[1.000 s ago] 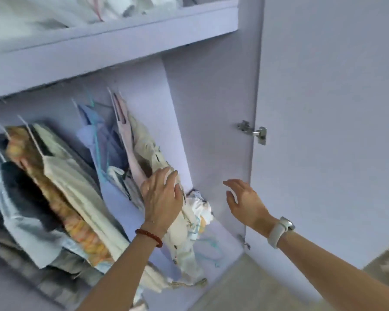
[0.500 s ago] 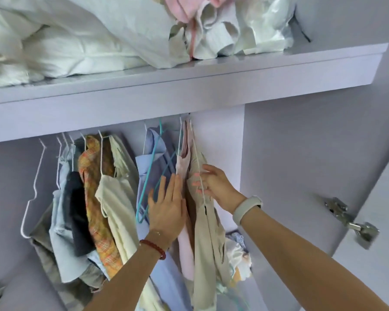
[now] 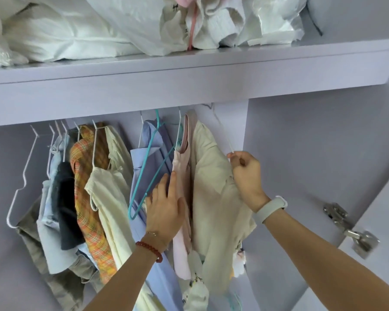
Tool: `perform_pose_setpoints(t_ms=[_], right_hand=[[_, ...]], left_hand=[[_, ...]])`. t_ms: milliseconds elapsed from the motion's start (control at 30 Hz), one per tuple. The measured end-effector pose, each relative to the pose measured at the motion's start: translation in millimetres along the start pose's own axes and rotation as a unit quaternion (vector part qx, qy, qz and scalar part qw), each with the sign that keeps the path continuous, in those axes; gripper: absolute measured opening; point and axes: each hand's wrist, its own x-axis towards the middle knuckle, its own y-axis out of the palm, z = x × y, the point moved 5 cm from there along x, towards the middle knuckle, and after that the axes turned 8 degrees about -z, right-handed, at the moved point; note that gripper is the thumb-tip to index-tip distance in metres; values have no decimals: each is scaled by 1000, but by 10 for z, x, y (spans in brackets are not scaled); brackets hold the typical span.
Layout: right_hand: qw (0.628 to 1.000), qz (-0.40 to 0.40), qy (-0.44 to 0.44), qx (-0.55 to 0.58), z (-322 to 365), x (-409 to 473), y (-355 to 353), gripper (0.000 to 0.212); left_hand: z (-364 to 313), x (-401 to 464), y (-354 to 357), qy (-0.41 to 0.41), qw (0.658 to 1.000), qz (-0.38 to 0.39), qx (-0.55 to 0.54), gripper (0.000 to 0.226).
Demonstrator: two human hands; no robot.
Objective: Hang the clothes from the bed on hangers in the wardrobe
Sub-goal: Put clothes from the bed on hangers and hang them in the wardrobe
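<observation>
We are pressing the flat, released left hand (image 3: 164, 209) against the pink garment (image 3: 181, 167) while the right hand (image 3: 246, 176) is pinching a white wire hanger (image 3: 227, 140), best drawn out gently.

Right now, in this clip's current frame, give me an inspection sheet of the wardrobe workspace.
Surface: wardrobe shelf above the hanging clothes.
Job's things: cream garment on a white wire hanger; pink garment; blue shirt; empty teal hanger; empty white hanger.
Clutter: white bedding and bags piled on the shelf.
Grips: left hand lies flat on the pink garment; right hand pinches the wire hanger.
Cables: nothing seen.
Surroundings: door hinge at right.
</observation>
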Motion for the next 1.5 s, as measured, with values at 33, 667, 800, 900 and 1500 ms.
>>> perform_pose_setpoints(t_ms=[33, 667, 800, 900, 1500], right_hand=[[1000, 7, 1, -9, -79, -76, -99, 20], [917, -70, 119, -374, -434, -2849, -3275, 30], [858, -136, 125, -479, -249, -3757, -3910, 37], [809, -220, 98, -536, 19, -4399, -4399, 47], [622, -473, 68, -621, 1120, -6383, -6482, 29]], left_hand=[[-31, -2, -26, 0, 1000, -15, -5, 60], [-1724, -1851, 221, 256, 823, 261, -434, 32], [-2230, -2676, 52, 315, 734, 340, -496, 23], [-2660, -3268, -225, 359, 667, 369, -539, 19], [-5827, -5396, -2274, 482, 457, 289, -690, 32]])
